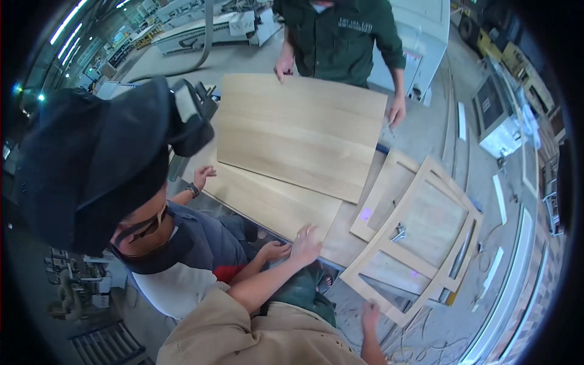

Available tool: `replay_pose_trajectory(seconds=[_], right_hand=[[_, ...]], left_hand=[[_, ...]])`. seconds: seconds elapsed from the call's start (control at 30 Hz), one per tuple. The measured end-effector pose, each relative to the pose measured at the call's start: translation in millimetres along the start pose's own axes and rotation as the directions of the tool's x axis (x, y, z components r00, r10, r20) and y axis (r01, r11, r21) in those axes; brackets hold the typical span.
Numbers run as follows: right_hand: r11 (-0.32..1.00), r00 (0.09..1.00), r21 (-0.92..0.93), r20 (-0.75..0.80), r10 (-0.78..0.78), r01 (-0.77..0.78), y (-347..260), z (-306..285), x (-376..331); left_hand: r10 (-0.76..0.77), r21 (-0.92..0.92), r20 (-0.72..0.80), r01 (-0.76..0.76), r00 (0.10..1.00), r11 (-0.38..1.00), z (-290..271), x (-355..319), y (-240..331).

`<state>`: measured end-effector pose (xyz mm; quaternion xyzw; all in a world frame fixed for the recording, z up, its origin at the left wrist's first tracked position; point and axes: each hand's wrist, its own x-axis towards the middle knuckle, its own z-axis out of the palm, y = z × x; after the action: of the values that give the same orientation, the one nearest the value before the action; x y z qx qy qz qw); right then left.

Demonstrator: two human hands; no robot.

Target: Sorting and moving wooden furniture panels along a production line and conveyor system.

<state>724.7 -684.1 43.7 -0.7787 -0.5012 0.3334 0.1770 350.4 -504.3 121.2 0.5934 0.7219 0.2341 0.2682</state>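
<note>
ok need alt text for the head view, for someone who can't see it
Seen from above, the person's left hand rests open on the near edge of a pale wood panel, while the right hand touches a light wooden frame. A second panel lies on top, held by a co-worker in a green shirt; another person in a dark cap crouches alongside.

Left arm: we are reaching it forward and up from the lower edge, bare forearm showing past a tan short sleeve, elbow bent. Left hand (pixel 306 243): we are holding it open, fingers spread and pointing away from us, palm turned down; it is blurred. Right arm: we are keeping it low, with only the wrist and a short stretch of forearm showing. Right hand (pixel 370 316): we are holding it loosely open, fingers up, also blurred.
</note>
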Motion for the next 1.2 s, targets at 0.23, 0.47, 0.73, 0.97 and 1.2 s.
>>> replay_pose_trajectory(seconds=[0.23,0.47,0.73,0.97,1.2], right_hand=[[0.968,0.873,0.141,0.472,0.119,-0.208,31,-10,-100],[0.693,0.788,0.374,0.300,0.538,-0.616,146,-42,-148],[0.766,0.845,0.357,0.257,0.470,-0.534,73,-88,-158],[0.941,0.954,0.223,0.220,0.206,-0.255,-6,-97,-130],[0.937,0.949,0.252,0.263,0.173,-0.240,-22,-103,-104]], left_hand=[[0.030,-0.112,-0.096,-0.041,0.995,0.993,-1,-74,-22],[-0.110,-0.189,-0.134,0.084,0.985,0.978,-33,-69,-46],[-0.244,-0.405,0.062,0.248,0.968,0.880,-63,-71,-95],[-0.291,-0.396,0.057,0.289,0.955,0.871,-110,-115,-98],[-0.113,-0.345,0.369,0.248,0.923,0.905,-182,-136,-59]])
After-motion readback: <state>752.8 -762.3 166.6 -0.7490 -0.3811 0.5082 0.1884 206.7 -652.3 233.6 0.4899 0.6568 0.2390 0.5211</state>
